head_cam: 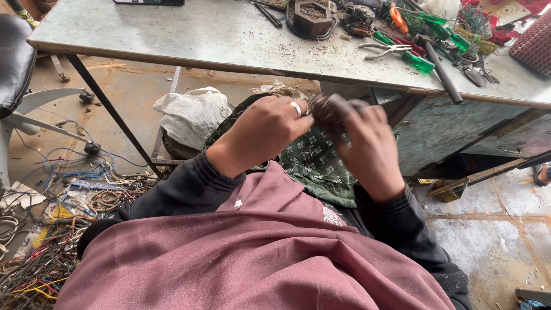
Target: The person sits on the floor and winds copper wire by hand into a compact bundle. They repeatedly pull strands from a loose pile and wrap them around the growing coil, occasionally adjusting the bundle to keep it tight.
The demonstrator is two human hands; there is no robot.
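We are looking down at our own two hands, raised together over our lap, just short of the near edge of a grey metal workbench (pixel 229 34). Between them is a small dark cylindrical part (pixel 328 112), brownish and ribbed, possibly a wound motor piece; it is blurred, so we cannot tell more. Our left hand (pixel 264 129), with a silver ring (pixel 296 108) on one finger, is closed around the part's left end. Our right hand (pixel 370 146) cups the right end from above, fingers curled over it; its exact grip is hidden by blur.

Directly below the hands lies a green patterned cloth (pixel 315 158) over our lap, and nearer to us a mauve shawl (pixel 247 258) covers our body. Beyond the right hand, on the bench, sit green-handled screwdrivers (pixel 422 60), a pair of pliers (pixel 381 50) and a dark rod (pixel 445 74). Beyond the left hand, under the bench, is a white plastic bag (pixel 192 115). Far to the left of the left hand, a tangle of wires (pixel 46 229) covers the floor.

To handle this well, we judge it best to keep one hand steady as an anchor while the other does the turning or pulling, to hold the part low over the cloth so anything loose lands there, and to keep the fingertips clear of any sharp wire ends.
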